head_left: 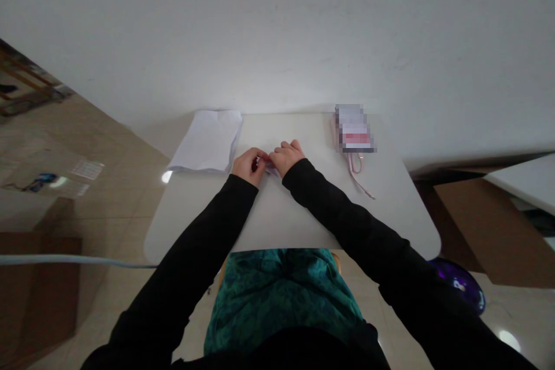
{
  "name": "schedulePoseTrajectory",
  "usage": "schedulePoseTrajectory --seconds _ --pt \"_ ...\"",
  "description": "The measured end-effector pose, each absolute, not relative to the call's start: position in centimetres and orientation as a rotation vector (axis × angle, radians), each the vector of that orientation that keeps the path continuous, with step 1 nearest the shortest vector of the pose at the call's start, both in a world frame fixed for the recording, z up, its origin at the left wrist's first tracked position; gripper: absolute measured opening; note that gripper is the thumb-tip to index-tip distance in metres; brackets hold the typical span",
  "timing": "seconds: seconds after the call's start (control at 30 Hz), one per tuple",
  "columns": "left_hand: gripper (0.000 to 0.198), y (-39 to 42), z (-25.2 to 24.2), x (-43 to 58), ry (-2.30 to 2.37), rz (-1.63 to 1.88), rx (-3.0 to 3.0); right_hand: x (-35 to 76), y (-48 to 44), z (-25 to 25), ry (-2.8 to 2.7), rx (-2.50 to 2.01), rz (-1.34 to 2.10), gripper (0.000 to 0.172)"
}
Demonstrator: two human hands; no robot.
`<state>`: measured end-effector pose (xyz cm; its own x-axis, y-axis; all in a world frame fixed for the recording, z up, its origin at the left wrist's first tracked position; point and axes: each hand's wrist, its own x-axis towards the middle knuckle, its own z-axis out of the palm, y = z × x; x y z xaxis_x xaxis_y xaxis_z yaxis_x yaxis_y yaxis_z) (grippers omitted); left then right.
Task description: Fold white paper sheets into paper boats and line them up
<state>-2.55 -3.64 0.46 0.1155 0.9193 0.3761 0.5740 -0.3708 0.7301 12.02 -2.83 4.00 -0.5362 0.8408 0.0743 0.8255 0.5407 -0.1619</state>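
Note:
My left hand (248, 165) and my right hand (286, 156) meet over the middle of a small white table (299, 214). Both have their fingers curled in a pinch on a small pale folded piece of paper (269, 167), which is mostly hidden between them. Black sleeves cover both arms. A stack of white paper sheets (208, 140) lies just left of my left hand at the table's back left.
A phone with a pink cord (354, 137) lies at the table's back right. A white wall stands right behind the table. Brown cardboard boxes (468, 225) stand on the floor to the right and left. A purple object (462, 283) lies below the table's right corner.

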Motion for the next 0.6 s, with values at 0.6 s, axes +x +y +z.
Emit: schedulePoseTrajectory --seconds 0.6 --pt "0.072 -3.2 1.2 -0.1 1.067 1.493 1.164 8.8 -3.3 2.0 -1.628 -1.077 0.977 0.015"
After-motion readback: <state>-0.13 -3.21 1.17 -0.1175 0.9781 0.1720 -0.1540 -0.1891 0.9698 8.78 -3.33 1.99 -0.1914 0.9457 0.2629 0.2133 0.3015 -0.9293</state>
